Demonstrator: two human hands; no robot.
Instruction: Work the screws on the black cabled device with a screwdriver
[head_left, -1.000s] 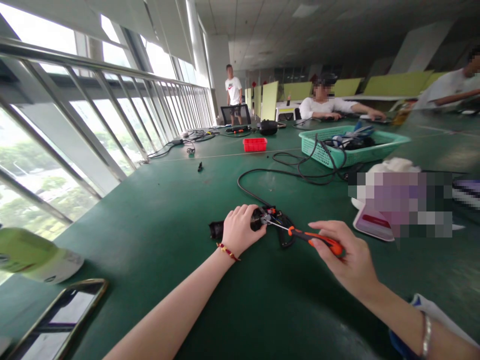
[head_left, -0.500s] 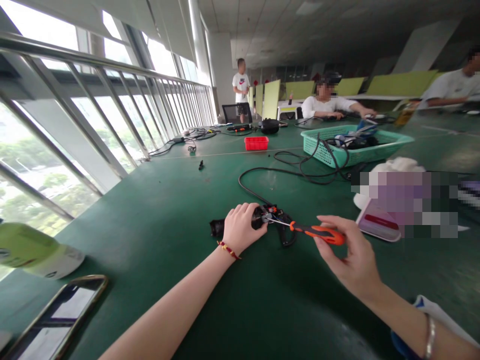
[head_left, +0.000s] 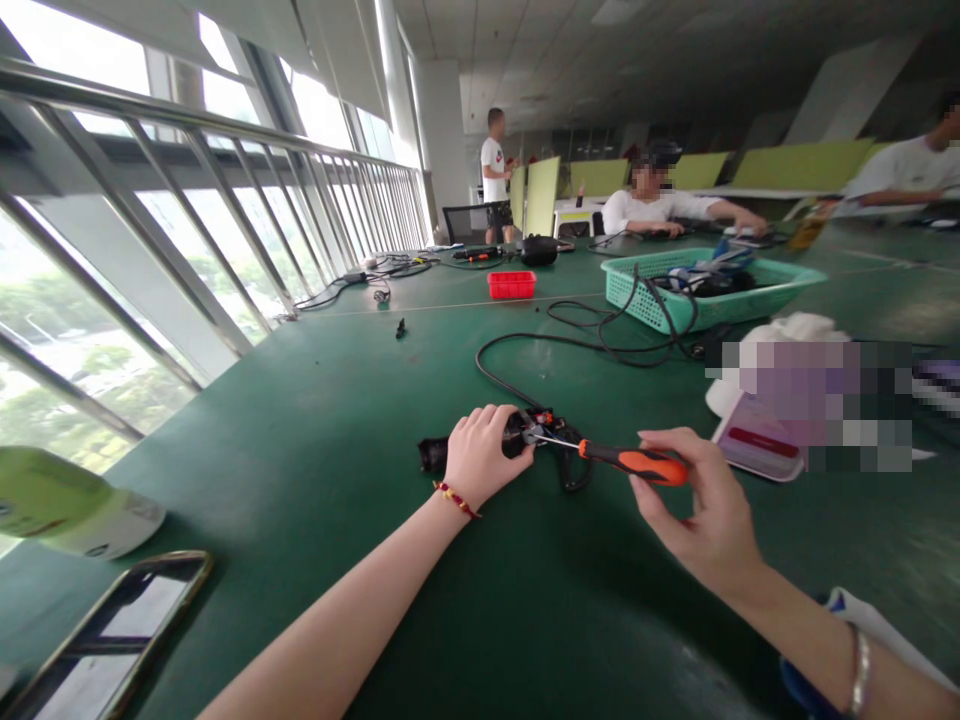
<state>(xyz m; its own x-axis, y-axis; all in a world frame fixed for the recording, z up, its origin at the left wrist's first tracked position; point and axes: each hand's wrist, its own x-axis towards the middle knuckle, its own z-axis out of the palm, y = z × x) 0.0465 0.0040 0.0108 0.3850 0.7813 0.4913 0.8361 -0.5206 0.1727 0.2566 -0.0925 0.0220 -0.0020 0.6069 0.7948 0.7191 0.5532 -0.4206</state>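
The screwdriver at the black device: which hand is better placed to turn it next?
Probably the right. The right hand pinches the screwdriver by its orange handle, tip at the black device. The left hand lies over that device, pressing it on the green table.

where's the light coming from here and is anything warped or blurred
Head view: daylight pours in from the windows on the left, blown out up top; the wide lens bows the railing and stretches the phone in the corner; left hand on the black device, right hand and screwdriver are sharp; a pixelated patch masks things at right.
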